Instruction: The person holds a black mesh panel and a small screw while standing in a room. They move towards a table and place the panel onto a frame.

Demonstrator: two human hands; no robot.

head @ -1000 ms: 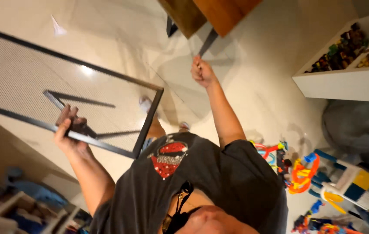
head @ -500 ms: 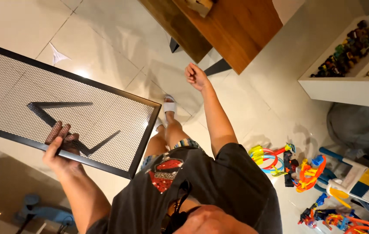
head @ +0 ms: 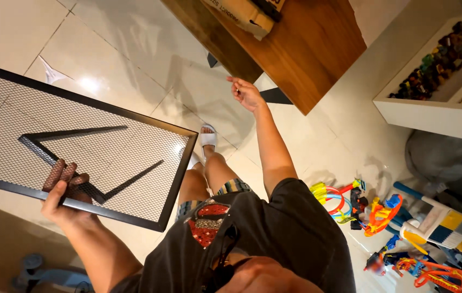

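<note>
While standing on pale tiles (head: 133, 49), gripping mesh panel (head: 79, 146) with left hand (head: 64, 192), fingers clamped; right hand (head: 246, 93) hanging loosely curled, holding nothing.

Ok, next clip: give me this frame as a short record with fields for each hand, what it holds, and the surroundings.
left hand: grips the near edge of a black-framed mesh panel, fingers curled over the mesh
right hand: raised over the floor, apparently holding nothing
floor: glossy pale tiles
ahead: wooden table with a cardboard box
right side: colourful plastic toys, white shelf
</note>
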